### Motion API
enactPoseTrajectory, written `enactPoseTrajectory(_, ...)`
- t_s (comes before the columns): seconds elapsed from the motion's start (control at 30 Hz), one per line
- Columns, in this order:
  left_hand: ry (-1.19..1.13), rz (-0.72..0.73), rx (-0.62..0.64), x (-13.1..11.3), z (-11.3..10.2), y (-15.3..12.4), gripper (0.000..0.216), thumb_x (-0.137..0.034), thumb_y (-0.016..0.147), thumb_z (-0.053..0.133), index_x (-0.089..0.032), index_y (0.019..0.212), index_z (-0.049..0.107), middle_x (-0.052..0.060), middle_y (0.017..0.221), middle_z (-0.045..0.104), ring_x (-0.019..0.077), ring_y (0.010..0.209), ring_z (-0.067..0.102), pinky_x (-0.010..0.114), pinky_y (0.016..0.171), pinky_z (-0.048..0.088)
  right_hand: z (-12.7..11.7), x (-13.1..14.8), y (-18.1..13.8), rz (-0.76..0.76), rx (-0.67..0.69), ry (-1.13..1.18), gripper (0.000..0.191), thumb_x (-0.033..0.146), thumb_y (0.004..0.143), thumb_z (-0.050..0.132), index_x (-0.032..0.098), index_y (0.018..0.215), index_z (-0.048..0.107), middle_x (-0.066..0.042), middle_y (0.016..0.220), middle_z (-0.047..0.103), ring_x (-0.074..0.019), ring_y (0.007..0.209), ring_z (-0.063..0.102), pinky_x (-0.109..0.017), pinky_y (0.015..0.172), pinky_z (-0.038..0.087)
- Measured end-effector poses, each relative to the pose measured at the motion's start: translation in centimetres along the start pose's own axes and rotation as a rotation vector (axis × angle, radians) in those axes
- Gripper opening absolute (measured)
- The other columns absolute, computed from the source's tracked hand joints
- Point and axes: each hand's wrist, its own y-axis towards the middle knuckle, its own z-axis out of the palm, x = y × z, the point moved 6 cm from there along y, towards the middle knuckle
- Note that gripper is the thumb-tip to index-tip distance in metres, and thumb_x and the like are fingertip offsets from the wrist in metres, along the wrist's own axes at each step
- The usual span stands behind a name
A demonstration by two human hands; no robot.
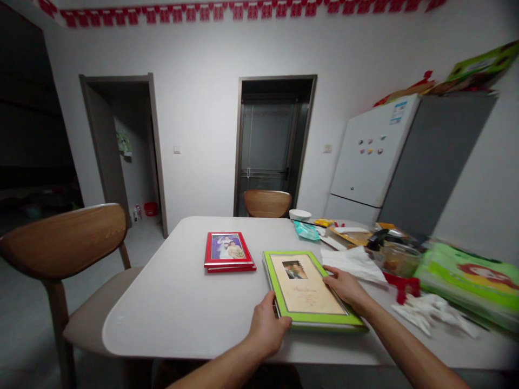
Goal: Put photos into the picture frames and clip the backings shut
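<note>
A thick photo album (312, 302) with a lime-green border lies near the front edge of the table. Its cream cover carries a small picture and faint lettering. My left hand (267, 327) grips the near left corner, thumb on top and fingers at the side. Along the right edge, my right hand (344, 286) is closed on the same album, its thumb over the border; some fingers are hidden. To the left, apart from both hands, two smaller red-bordered albums (229, 251) are stacked, slightly offset. The upper one shows a photo of people on a purple background.
Clutter crowds the table's right: crumpled white tissue (433, 313), a green package (470, 281), a clear plastic container (399, 259), white paper (359, 262), a teal packet (306, 230) and a white bowl (300, 215). Wooden chairs stand left (73, 240) and at the far side (267, 203).
</note>
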Motion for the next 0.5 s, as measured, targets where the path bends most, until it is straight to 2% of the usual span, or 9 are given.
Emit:
enactPoseTrajectory(0.2,-0.088,-0.094,-0.031,1.0,-0.5,0.1,0.044,0.003,0.06,0.048,-0.011,0.102,0.044,0.007,0.095,0.064,0.017,0.082,0.061,0.023,0.067,0.049,0.8,0.0,-1.0,-0.009,-0.012,0.003,0.054,0.019,0.064,0.045,0.009,0.117,0.046,-0.004,0.073,0.067,-0.0156,0.059,0.06,-0.021,0.052,0.039)
enactPoseTrajectory(0.3,-0.14,-0.095,-0.056,0.2,-1.2,-0.4,0.04,0.004,0.061,0.045,-0.009,0.098,0.045,0.01,0.095,0.063,0.0188,0.082,0.061,0.025,0.067,0.05,1.5,0.1,-1.8,-0.015,0.014,0.007,0.054,0.018,0.065,0.043,0.007,0.117,0.044,-0.004,0.067,0.067,-0.0155,0.056,0.059,-0.022,0.05,0.038)
enactPoseTrajectory(0.4,-0.188,-0.025,-0.105,-2.7,-2.4,-1.8,0.043,0.004,0.064,0.043,-0.011,0.104,0.041,0.01,0.106,0.058,0.0168,0.094,0.056,0.023,0.079,0.046,2.6,1.1,-3.6,-0.023,0.043,0.028,0.053,0.023,0.068,0.042,0.007,0.118,0.043,-0.006,0.074,0.067,-0.0165,0.062,0.06,-0.023,0.053,0.041)
enactPoseTrajectory(0.47,-0.211,0.068,-0.124,-5.6,-3.0,-2.9,0.046,-0.001,0.068,0.045,-0.014,0.111,0.037,0.007,0.115,0.052,0.0153,0.102,0.051,0.022,0.086,0.042,3.7,2.8,-5.3,-0.051,0.064,0.112,0.051,0.031,0.07,0.044,0.011,0.116,0.046,-0.008,0.092,0.065,-0.0181,0.079,0.06,-0.024,0.063,0.043)
enactPoseTrajectory(0.5,-0.198,0.171,-0.108,-7.5,-3.1,-3.5,0.049,-0.005,0.069,0.048,-0.014,0.115,0.035,0.008,0.117,0.051,0.0172,0.102,0.051,0.025,0.085,0.043,4.4,4.0,-6.4,-0.077,0.082,0.19,0.05,0.035,0.069,0.046,0.013,0.113,0.049,-0.008,0.102,0.061,-0.0192,0.088,0.057,-0.025,0.067,0.044)
